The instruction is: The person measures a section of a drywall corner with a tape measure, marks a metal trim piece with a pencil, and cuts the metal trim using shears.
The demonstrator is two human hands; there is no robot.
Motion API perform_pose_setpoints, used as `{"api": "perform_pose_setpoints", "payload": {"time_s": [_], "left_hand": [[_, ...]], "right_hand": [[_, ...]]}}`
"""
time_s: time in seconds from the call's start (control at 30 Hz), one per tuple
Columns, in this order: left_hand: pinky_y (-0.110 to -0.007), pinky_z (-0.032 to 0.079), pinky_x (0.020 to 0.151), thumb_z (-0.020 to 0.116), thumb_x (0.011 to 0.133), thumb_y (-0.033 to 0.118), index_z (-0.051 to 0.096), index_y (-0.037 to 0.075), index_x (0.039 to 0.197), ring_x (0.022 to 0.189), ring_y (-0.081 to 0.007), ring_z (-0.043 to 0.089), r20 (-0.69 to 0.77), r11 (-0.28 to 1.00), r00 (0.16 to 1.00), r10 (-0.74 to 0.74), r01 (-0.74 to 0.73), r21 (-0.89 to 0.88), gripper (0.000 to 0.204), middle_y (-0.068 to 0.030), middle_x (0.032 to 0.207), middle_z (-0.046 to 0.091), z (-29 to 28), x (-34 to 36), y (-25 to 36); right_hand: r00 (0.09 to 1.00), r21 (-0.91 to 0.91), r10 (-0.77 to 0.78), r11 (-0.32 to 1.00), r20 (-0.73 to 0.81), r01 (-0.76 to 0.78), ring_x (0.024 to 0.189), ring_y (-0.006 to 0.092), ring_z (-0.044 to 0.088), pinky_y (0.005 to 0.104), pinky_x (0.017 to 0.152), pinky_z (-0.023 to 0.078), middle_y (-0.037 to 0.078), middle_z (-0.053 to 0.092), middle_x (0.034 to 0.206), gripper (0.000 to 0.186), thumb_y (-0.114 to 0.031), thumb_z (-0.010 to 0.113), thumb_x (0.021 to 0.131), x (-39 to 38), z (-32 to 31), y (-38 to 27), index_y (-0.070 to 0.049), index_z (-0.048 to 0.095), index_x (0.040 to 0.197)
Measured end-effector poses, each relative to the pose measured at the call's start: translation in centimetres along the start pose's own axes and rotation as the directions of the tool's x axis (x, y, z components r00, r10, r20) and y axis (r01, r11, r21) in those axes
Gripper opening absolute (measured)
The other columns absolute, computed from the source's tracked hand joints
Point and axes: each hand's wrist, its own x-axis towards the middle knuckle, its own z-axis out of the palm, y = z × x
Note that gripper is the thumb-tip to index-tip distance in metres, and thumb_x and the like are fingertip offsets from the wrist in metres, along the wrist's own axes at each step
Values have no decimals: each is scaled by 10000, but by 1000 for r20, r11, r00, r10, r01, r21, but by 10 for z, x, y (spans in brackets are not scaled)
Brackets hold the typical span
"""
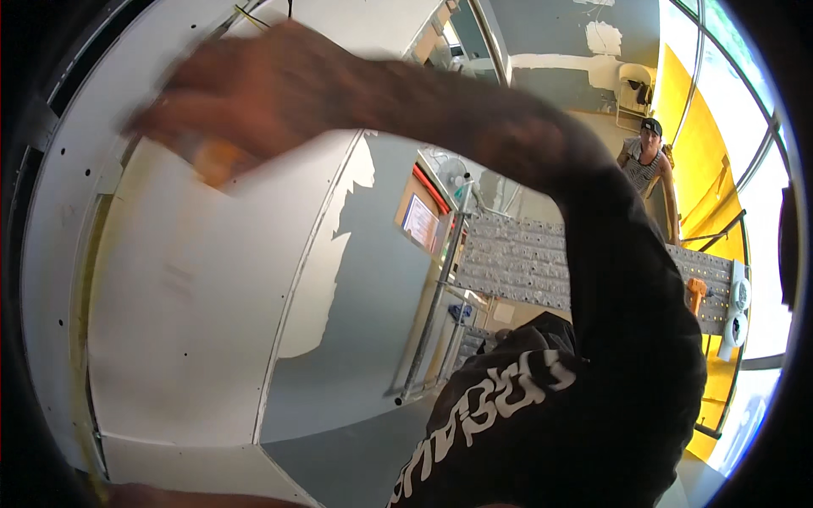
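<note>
My right hand reaches up across the view, smeared by motion, beneath the white board panels. Its fingers are curled round a small orange-yellow object, too blurred to name. A yellowish strip runs along a seam between the boards, left of this hand. Only a sliver of my left hand and forearm shows at the lower left edge. Its fingers are hidden, near the lower end of the seam.
A perforated metal scaffold platform with a tubular frame stands to the right. An orange tool lies on it. Beyond it is another person. Yellow sheeting hangs at far right; a pale chair stands behind.
</note>
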Motion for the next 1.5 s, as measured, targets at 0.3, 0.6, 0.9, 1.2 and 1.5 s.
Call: {"api": "perform_pose_setpoints", "payload": {"time_s": [0.3,0.6,0.9,1.2,1.5], "left_hand": [[-425,491,923,801,824,252,595,-15,1221,1053,-356,641,634,485,-586,505,800,353,522,-180,1113,682,-229,-356,398],[-415,533,778,674,924,289,665,-29,1072,935,-284,687,4,660,-824,567,457,597,350,-160,970,708,-500,-477,436],[-293,485,518,590,989,288,626,4,912,670,-169,641,138,277,-898,417,270,922,296,-101,810,645,-418,-458,458],[-350,534,719,578,1002,376,572,-41,1270,875,-222,660,-9,518,-895,446,250,818,497,-104,967,653,-477,-352,549],[-341,465,958,577,1001,433,595,-20,1281,1056,-173,614,-361,523,-505,784,225,822,533,-99,1160,664,-506,-243,624]], "right_hand": [[256,-151,760,420,597,-895,924,341,694,437,770,582,134,688,1094,880,-311,820,697,-400,-87,-194,-64,434,1449],[199,-296,853,373,483,-879,911,317,689,426,763,576,128,672,1036,882,-311,801,697,-392,-179,-219,-81,425,1461],[252,-97,621,472,742,-876,828,290,702,390,664,591,85,663,1023,842,-350,831,694,-404,-191,-266,-87,488,1415],[175,-263,732,441,658,-858,814,298,705,404,699,586,96,672,1020,812,-343,832,702,-441,-346,-263,-119,506,1411],[-510,-513,855,-394,101,-763,937,366,695,446,802,551,203,707,988,600,-357,755,833,-611,-486,-280,-44,561,1307]]}}
